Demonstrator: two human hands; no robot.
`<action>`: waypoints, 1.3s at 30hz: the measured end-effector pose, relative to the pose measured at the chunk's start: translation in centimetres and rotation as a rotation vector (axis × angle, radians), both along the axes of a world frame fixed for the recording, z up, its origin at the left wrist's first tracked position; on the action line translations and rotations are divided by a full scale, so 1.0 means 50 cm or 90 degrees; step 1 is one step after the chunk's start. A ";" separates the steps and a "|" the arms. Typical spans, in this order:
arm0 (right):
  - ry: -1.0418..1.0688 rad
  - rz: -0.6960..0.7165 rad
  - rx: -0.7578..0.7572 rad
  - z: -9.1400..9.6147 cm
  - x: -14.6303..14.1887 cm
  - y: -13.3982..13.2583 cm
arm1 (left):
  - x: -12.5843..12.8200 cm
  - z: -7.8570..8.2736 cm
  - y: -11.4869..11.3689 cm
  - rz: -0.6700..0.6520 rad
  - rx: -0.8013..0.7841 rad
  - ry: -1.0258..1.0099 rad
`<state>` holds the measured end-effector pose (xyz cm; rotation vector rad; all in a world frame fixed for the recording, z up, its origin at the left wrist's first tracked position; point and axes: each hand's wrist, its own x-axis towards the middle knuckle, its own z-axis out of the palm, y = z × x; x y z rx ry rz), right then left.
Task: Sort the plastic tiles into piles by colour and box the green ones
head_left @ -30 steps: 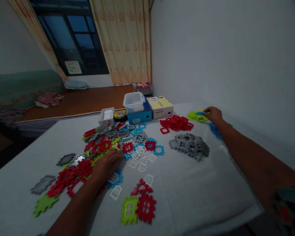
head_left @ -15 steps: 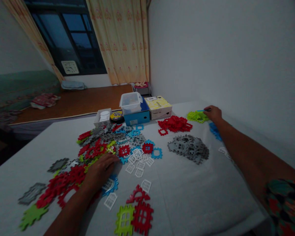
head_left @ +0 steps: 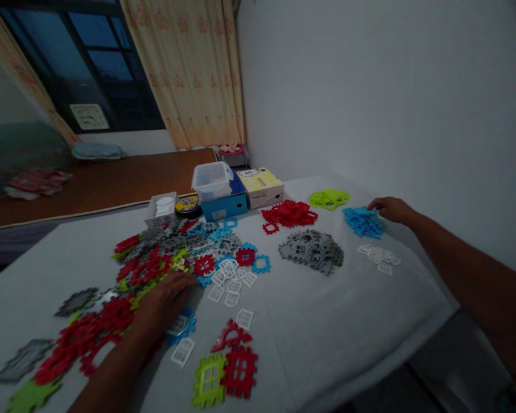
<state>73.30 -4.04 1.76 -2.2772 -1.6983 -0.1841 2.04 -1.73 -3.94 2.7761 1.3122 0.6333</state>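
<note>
My left hand (head_left: 165, 298) lies palm down at the near right edge of a mixed pile of notched plastic building pieces (head_left: 152, 265), red, grey, green and blue. Its fingers stretch loosely over the pieces. Beside it is a blue piece with a white window insert (head_left: 183, 325). Far to the right, my right hand (head_left: 391, 209) touches the edge of a heap of blue pieces (head_left: 363, 222); its fingers are apart, with no separate piece visible between them. White window inserts (head_left: 229, 269) lie scattered right of my left hand.
Sorted heaps of red pieces (head_left: 289, 214), green pieces (head_left: 329, 199), grey pieces (head_left: 312, 251) and white inserts (head_left: 379, 255) lie on the table. At the back stand a clear plastic container (head_left: 212, 179) on a blue box (head_left: 223, 207), a yellow box (head_left: 261, 186) and a round tin (head_left: 188, 205).
My right hand has drawn back from beside the green heap to the blue heap; the blue piece in its fingers no longer shows there. My left hand stays put. The view has turned right.
</note>
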 end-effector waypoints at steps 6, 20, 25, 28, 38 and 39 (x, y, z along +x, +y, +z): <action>-0.002 0.104 -0.003 0.025 -0.184 0.028 | 0.018 0.017 -0.019 0.056 -0.017 0.013; 0.048 0.696 -0.048 -0.038 -0.916 0.099 | 0.023 0.021 -0.034 0.129 -0.041 -0.008; -0.060 0.696 -0.088 -0.052 -0.979 0.098 | 0.023 0.023 -0.035 0.126 -0.047 -0.007; -0.063 0.713 -0.064 -0.056 -0.983 0.077 | 0.025 0.027 -0.036 0.129 -0.051 0.007; 0.147 0.461 0.077 -0.005 -0.742 0.154 | 0.018 0.016 -0.026 0.124 -0.051 -0.006; 0.156 0.371 0.085 0.003 -0.693 0.173 | 0.019 0.016 -0.024 0.123 -0.050 -0.005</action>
